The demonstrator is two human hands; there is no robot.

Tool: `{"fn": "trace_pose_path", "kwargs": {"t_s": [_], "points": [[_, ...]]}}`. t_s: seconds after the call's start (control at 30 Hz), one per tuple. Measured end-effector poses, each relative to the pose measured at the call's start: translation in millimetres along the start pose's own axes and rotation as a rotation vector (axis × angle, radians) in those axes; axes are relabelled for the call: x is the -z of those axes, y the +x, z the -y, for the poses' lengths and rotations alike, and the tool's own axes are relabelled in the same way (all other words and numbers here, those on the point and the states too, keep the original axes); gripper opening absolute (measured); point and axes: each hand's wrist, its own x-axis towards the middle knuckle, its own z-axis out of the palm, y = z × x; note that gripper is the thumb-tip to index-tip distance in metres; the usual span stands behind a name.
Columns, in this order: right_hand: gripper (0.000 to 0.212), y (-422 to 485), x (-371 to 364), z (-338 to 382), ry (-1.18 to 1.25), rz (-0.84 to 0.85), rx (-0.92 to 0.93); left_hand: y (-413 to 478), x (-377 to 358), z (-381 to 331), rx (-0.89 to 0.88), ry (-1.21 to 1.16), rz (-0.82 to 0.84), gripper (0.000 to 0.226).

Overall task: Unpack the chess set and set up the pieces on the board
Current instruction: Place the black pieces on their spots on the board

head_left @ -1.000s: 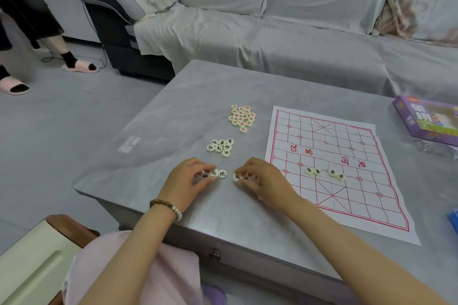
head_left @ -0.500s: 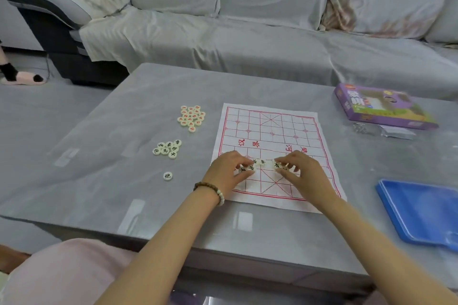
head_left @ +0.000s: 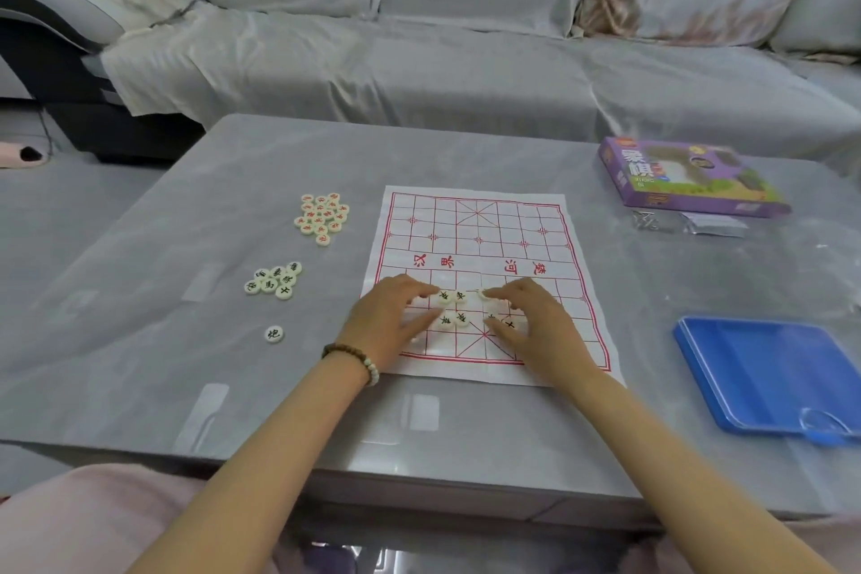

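Observation:
A white paper board (head_left: 475, 242) with a red grid lies flat on the grey table (head_left: 186, 340). My left hand (head_left: 389, 315) and my right hand (head_left: 533, 324) rest on its near half, fingers stretched toward each other. Between them several cream black-lettered pieces (head_left: 453, 308) lie on the grid, and my fingertips touch the outer ones. Some pieces sit partly under my right fingers. Left of the board lie a pile of red-lettered pieces (head_left: 321, 217), a smaller group of black-lettered pieces (head_left: 275, 280) and one lone black-lettered piece (head_left: 274, 334).
The purple game box (head_left: 685, 179) sits at the table's far right with crumpled clear wrap (head_left: 689, 221) in front of it. A blue plastic lid (head_left: 768, 378) lies at the near right. A covered sofa (head_left: 466, 51) runs behind the table.
Both hands carried black-lettered pieces from the bare table left of the board onto its near half. The pieces now lie on the grid and my fingers have spread.

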Motion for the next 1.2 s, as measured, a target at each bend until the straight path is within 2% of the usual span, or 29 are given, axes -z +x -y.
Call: {"fn": "trace_pose_path", "kwargs": {"t_s": [0.1,0.17,0.27,0.37,0.47,0.6,0.73,0.87,0.97,1.07,1.2], "points": [[0.029,6,-8,17,0.016,0.001,0.06,-12,27,31,0.012,0.089,-0.094,0.043],[0.029,13,-18,32,0.025,0.034,0.094,-18,44,59,0.087,0.169,-0.107,0.05],[0.029,26,-37,59,0.04,0.1,0.155,-24,62,98,0.246,0.257,-0.024,0.06],[0.032,38,-57,82,0.048,0.137,0.204,-25,72,121,0.322,0.246,0.042,0.06],[0.038,51,-72,102,0.048,0.164,0.236,-22,79,135,0.323,0.214,0.089,0.064],[0.046,70,-88,124,0.024,0.241,0.255,-29,86,137,0.248,0.162,0.097,0.079],[0.049,90,-103,143,0.03,0.361,0.248,-47,86,140,0.226,0.12,0.086,0.058],[0.052,110,-116,157,0.062,0.469,0.214,-63,88,139,0.194,0.082,0.108,0.057],[0.055,116,-123,161,0.038,0.517,0.216,-72,90,139,0.184,0.018,0.049,0.048],[0.054,111,-124,159,0.003,0.508,0.251,-81,96,144,0.196,-0.031,-0.02,0.048],[0.046,100,-124,147,-0.074,0.423,0.376,-90,101,149,0.193,-0.068,-0.008,0.048]]}}
